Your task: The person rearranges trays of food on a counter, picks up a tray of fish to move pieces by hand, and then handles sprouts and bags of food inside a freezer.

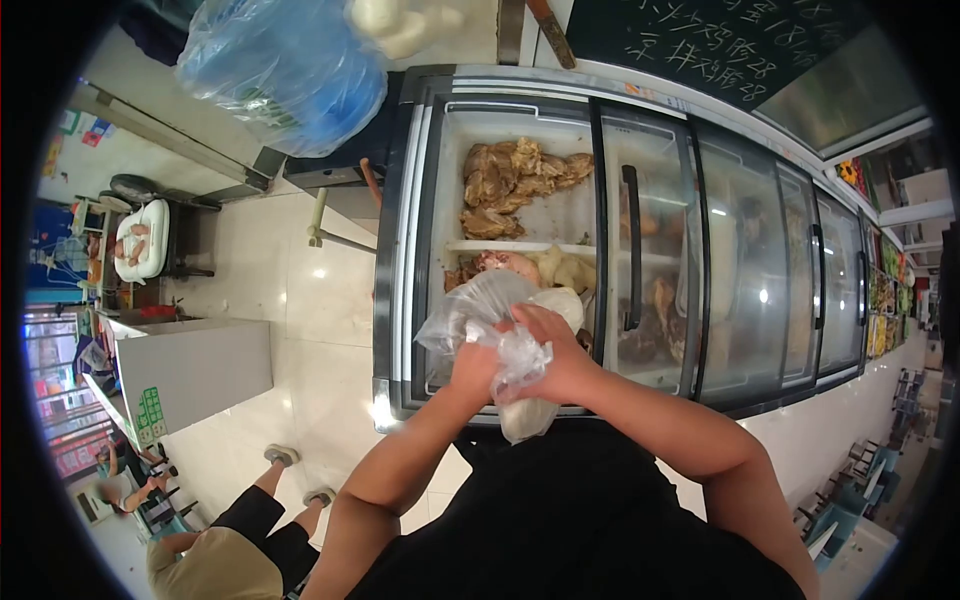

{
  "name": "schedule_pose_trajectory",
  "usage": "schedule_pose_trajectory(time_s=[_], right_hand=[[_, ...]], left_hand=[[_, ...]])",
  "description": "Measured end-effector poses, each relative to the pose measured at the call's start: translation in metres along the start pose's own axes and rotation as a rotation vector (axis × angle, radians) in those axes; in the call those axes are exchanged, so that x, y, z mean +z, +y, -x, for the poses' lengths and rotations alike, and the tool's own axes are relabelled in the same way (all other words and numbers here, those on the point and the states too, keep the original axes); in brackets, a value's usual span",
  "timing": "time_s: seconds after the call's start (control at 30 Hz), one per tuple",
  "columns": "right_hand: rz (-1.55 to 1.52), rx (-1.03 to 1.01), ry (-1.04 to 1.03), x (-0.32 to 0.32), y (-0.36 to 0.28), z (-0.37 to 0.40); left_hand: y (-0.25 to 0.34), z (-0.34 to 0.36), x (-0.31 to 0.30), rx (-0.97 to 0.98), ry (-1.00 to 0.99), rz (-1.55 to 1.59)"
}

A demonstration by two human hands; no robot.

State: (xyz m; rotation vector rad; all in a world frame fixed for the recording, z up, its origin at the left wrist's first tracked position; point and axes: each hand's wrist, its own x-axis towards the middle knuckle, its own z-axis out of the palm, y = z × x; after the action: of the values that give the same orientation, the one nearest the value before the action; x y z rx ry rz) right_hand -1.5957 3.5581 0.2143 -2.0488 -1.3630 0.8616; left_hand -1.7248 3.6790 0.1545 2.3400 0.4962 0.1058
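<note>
I stand at a chest freezer (pixel 410 250) whose left glass lid is slid open. My left hand (pixel 475 370) and my right hand (pixel 555 355) are closed together on a clear plastic bag (pixel 470 315) over the freezer's front rim. A pale lump of food (pixel 528 415) hangs in the bag below my hands. Brown cooked meat (pixel 515 180) lies in the freezer's far compartment, and paler pieces (pixel 530 268) sit in the nearer one just beyond the bag.
Sliding glass lids (pixel 750 260) cover the rest of the freezer to the right. A big blue plastic bag (pixel 290 70) sits at the far left end. A person in black shorts (pixel 250 520) stands on the tiled floor to my left, near a grey counter (pixel 195 375).
</note>
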Motion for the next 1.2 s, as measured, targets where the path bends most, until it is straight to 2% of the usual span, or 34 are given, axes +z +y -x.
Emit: schedule_pose_trajectory(time_s=[0.07,0.1,0.17,0.23,0.27,0.3,0.33,0.37,0.43,0.5,0.53,0.6,0.63,0.67,0.7,0.73,0.77,0.8,0.83,0.87,0.93,0.97,1.03,1.2], right_hand=[[0.029,-0.056,0.028,0.003,0.01,0.005],[0.076,-0.018,0.002,0.004,0.015,0.006],[0.12,0.014,-0.021,0.008,0.022,0.009],[0.115,-0.093,0.165,0.017,0.024,0.017],[0.112,-0.093,0.167,0.027,0.031,0.021],[0.029,-0.026,0.096,0.032,0.034,0.023],[-0.053,0.04,0.025,0.036,0.038,0.025],[-0.057,0.038,0.026,0.038,0.043,0.03],[-0.273,0.138,0.089,0.016,0.021,0.038],[-0.386,0.138,0.121,-0.003,0.02,0.046],[-0.493,0.134,0.155,-0.012,0.026,0.051],[-0.409,0.102,0.307,-0.023,0.042,0.067],[-0.349,0.117,0.395,-0.034,0.041,0.073],[-0.399,0.183,0.494,-0.049,0.036,0.082],[-0.345,0.298,0.534,-0.058,0.042,0.092],[-0.322,0.331,0.575,-0.067,0.05,0.101],[-0.437,0.486,0.636,-0.07,0.063,0.11],[-0.586,0.53,0.691,-0.084,0.057,0.117],[-0.45,0.48,0.764,-0.093,0.054,0.122],[-0.451,0.484,0.765,-0.098,0.063,0.13],[-0.145,0.56,0.794,-0.109,0.086,0.152],[-0.146,0.565,0.792,-0.113,0.093,0.16],[-0.721,0.507,0.89,-0.118,0.1,0.169],[-0.761,0.553,1.058,-0.131,0.099,0.178]], left_hand=[[0.0,-0.003,-0.007,0.315,-0.059,0.012],[0.002,-0.001,-0.005,0.225,-0.105,0.025],[0.006,0.001,-0.004,0.253,-0.102,0.058],[0.01,0.001,-0.001,0.278,-0.104,0.088],[0.01,-0.001,0.005,0.293,-0.002,0.174],[0.011,-0.004,0.007,0.307,0.1,0.261],[0.01,-0.005,0.006,0.306,0.098,0.258],[0.007,-0.005,0.004,0.337,0.082,0.203],[0.002,-0.007,-0.007,0.363,0.062,0.146],[-0.004,-0.012,-0.026,-0.037,-0.157,0.383],[-0.012,-0.016,-0.031,-0.038,-0.161,0.38],[-0.028,-0.025,-0.036,-0.476,-0.268,0.702],[-0.005,-0.032,-0.049,-0.648,-0.183,0.856],[-0.011,-0.04,-0.044,-0.652,-0.188,0.853],[-0.023,-0.048,-0.033,-0.598,-0.128,0.787],[-0.038,-0.056,-0.021,-0.541,-0.068,0.722],[-0.055,-0.064,-0.01,-0.415,-0.034,0.504],[-0.062,-0.074,-0.005,-0.416,-0.039,0.503],[-0.067,-0.083,-0.002,-0.435,-0.027,0.391],[-0.072,-0.093,0.001,-0.452,-0.014,0.278],[-0.1,-0.111,0.011,-0.515,-0.061,0.242],[-0.12,-0.117,0.021,-0.507,-0.037,0.111],[-0.128,-0.132,0.018,-0.539,-0.023,-0.075],[-0.12,-0.142,0.007,-0.514,-0.105,-0.084]])
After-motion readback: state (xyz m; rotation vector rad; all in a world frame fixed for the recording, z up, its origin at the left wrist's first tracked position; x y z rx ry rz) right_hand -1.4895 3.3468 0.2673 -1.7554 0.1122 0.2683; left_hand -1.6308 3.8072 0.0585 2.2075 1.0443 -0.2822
